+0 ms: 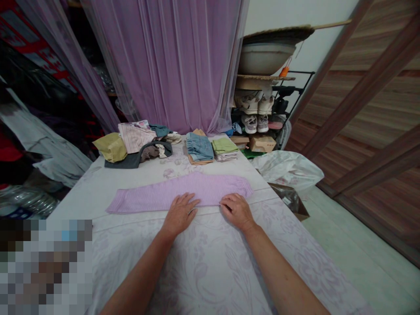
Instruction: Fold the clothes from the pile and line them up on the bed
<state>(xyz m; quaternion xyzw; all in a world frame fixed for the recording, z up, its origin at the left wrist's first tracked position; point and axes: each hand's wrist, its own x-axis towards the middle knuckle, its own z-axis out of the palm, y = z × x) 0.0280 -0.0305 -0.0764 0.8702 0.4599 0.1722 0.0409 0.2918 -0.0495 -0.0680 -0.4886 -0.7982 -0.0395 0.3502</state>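
Note:
A pair of lilac striped trousers (147, 197), folded lengthwise, lies flat across the bed, its gathered waist end to the right. My left hand (181, 212) rests on the near edge of the cloth around its middle, fingers stretched out and spread. Closer to the waist end, my right hand (236, 211) has its fingers curled, thumb and forefinger pinching the near edge of the trousers. The right palm is hidden from view.
Folded denim (199, 146) and green clothes (225, 145) sit stacked at the bed's far edge. A loose heap with a pink striped garment (136, 136) lies to their left. Beyond the right edge are a plastic bag (290, 168), a cardboard box (300, 212) and a shoe rack (295, 92).

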